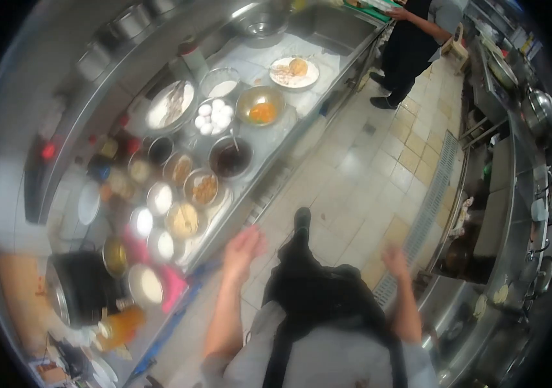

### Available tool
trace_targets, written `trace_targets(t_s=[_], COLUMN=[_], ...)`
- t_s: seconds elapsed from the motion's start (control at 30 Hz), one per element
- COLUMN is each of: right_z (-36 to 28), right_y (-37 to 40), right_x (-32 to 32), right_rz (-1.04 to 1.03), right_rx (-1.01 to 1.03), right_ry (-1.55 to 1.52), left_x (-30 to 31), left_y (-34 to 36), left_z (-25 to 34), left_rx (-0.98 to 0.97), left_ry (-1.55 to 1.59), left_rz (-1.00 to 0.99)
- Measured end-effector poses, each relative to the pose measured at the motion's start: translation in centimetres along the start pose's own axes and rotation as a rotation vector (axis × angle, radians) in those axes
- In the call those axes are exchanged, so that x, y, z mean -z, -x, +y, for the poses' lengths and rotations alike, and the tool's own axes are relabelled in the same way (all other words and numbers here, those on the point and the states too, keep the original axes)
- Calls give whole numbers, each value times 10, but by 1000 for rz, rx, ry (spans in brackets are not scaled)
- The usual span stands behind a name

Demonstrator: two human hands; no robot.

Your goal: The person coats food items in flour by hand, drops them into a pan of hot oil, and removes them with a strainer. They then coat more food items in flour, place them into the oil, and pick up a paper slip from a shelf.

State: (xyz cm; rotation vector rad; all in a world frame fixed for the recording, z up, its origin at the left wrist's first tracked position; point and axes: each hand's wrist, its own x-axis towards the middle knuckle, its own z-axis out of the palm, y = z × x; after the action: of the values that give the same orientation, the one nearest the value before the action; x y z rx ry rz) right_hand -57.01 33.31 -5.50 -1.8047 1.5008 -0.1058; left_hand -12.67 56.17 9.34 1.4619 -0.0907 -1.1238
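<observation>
As we look down, both our bare arms stick out in front of us, one on each side of our black apron (324, 294). Our left hand (245, 247) is out ahead, just beside the long metal counter (276, 141), with its arm nearly straight in line from the elbow. Its fingers are a bit bent and point ahead and a little inward, and the hand is loosely open with nothing in it. Our right hand (395, 260) is out over the tile floor (337, 187), well apart from the counter, and its arm is bent at the elbow and leans in a little. We see nothing in that hand, but it is blurry, so we cannot tell how far open it is. Close to our left hand, on the counter, sit a bowl of pale yellow stuff (203, 227), a bowl of brown bits (217, 192) and a big bowl of dark stuff (251, 161). Neither hand touches them. Far ahead, on the right, another person (412, 55) in dark clothes stands near the counter's end.
</observation>
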Motion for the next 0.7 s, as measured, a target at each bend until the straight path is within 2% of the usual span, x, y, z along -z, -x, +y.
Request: trace_targets(t_s=[0.1, 0.2, 0.27, 0.3, 0.33, 0.37, 0.4, 0.47, 0.5, 0.63, 0.7], right_z=[-22, -18, -16, -11, -5, -5, -16, -45, -59, -36, -47], right_y=[-8, -10, -2, 1, 4, 3, 4, 9, 7, -5, -16], right_x=[7, 18, 22, 24, 25, 25, 31, 52, 50, 24, 19], right_rz=[-187, -219, 113, 120, 199, 278, 282, 28, 76, 122, 115], right_rx=[-116, -116, -306, -315, -311, -306, -316, -288, -380, -349, -359], right_ry=[238, 246, -153, -155, -285, -411, -403, 82, -79, -112, -165], left_x=[-79, -149, -185, -200, -214, -227, -237, -251, -253, -253, -251], left_y=[-98, -217, -298, -337, -371, -402, -419, -442, -451, -473, -485], left_z=[54, 78, 95, 104, 109, 110, 118, 145, 154, 161, 157], left_rx=[-29, 11, 10, 28, 35, 8, -14, 32, 64, 122, 220], left_ry=[278, 388, 422, 433, 430, 585, 746, 750, 734, 752, 707], left_rz=[-177, -263, -267, -258, -264, -219, -167, -108, -49, -36, -39])
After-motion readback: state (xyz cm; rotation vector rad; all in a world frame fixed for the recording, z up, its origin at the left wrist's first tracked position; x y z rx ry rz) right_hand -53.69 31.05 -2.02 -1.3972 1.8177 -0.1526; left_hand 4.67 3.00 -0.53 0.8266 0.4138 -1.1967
